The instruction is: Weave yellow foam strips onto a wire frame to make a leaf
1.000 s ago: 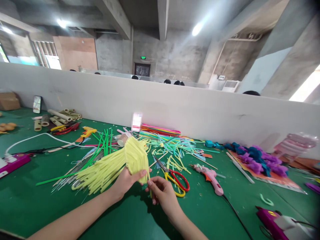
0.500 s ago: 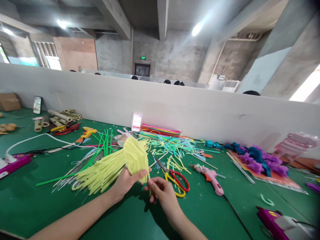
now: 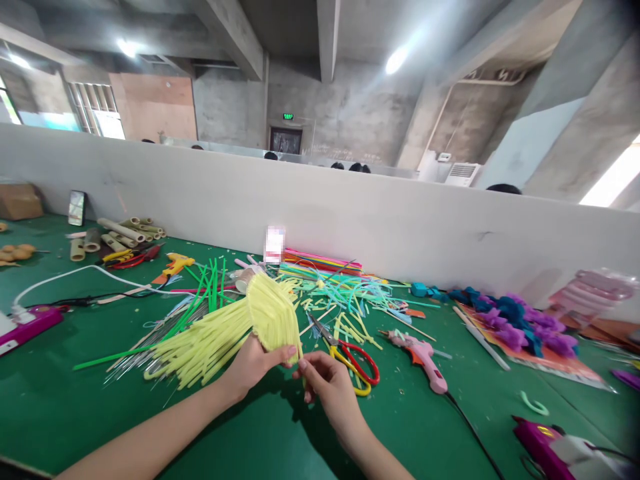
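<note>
My left hand (image 3: pixel 254 368) is closed around the lower edge of a pale yellow piece made of pipe cleaners (image 3: pixel 273 313) laid side by side, its thumb pressed on the front. The many loose ends of the piece fan out to the left over the table. At its right edge, my right hand (image 3: pixel 327 381) pinches a single yellow pipe cleaner between thumb and forefinger. Just right of that hand lie scissors (image 3: pixel 359 360) with one red and one yellow handle. The fingers of my left hand are partly hidden behind the piece.
A pink glue gun (image 3: pixel 424 360) with a black cord lies to the right. Cut pipe cleaners (image 3: pixel 345 290) litter the back, below a white partition (image 3: pixel 425 227). Purple and blue fuzzy pieces (image 3: pixel 525 323) lie far right, bamboo tubes (image 3: pixel 123 230) and a yellow glue gun (image 3: pixel 177 263) left.
My right hand has shifted very slightly right, still pinching the pipe cleaner at the piece's edge. The left hand's hold stays the same.
</note>
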Tool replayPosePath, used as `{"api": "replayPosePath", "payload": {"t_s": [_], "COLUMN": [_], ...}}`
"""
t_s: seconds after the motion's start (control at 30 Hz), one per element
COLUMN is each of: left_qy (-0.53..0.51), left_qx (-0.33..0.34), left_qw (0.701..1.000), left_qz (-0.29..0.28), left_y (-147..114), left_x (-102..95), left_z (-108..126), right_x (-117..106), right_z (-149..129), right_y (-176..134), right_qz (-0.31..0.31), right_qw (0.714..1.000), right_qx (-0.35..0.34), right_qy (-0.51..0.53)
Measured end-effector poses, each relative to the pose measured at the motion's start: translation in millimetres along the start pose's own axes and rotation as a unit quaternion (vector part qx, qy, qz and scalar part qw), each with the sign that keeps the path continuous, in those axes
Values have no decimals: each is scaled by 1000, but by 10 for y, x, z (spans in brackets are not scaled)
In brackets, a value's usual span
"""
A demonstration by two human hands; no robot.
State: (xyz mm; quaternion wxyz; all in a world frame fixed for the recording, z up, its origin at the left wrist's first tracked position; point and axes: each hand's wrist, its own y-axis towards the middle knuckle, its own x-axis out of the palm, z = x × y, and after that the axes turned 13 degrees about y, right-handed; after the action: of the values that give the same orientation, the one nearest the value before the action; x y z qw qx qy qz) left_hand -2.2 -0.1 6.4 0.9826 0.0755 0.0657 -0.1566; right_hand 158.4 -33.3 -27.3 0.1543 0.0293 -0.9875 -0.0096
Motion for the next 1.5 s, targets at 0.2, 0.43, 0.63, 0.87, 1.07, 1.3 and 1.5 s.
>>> {"api": "replayPosePath", "payload": {"t_s": [0.2, 0.43, 0.63, 0.87, 1.07, 1.3, 1.5], "left_qy": [19, 35, 36, 46, 130, 274, 311], "left_qx": [4, 11, 12, 24, 61, 140, 289], "left_qw": [1000, 999, 999, 998, 989, 951, 902], "left_qz": [6, -23, -34, -35, -20, -22, -81], "left_y": [11, 13, -4, 16, -4, -60, -98], "left_x": [-3, 6, 28, 25, -1, 8, -35], "left_z": [-61, -91, -93, -122, -150, -177, -112], "right_x": [24, 46, 65, 78, 53, -9, -24], "right_z": [-17, -19, -11, -31, 0, 47, 79], "right_y": [-24, -28, -50, -66, -38, -1, -19], "right_qz": [1, -10, -24, -31, 5, 5, 36], "right_qw": [1000, 1000, 999, 998, 995, 991, 987], "right_qx": [11, 11, 21, 41, 74, 99, 99], "right_qy": [-8, -15, 23, 37, 61, 95, 121]}}
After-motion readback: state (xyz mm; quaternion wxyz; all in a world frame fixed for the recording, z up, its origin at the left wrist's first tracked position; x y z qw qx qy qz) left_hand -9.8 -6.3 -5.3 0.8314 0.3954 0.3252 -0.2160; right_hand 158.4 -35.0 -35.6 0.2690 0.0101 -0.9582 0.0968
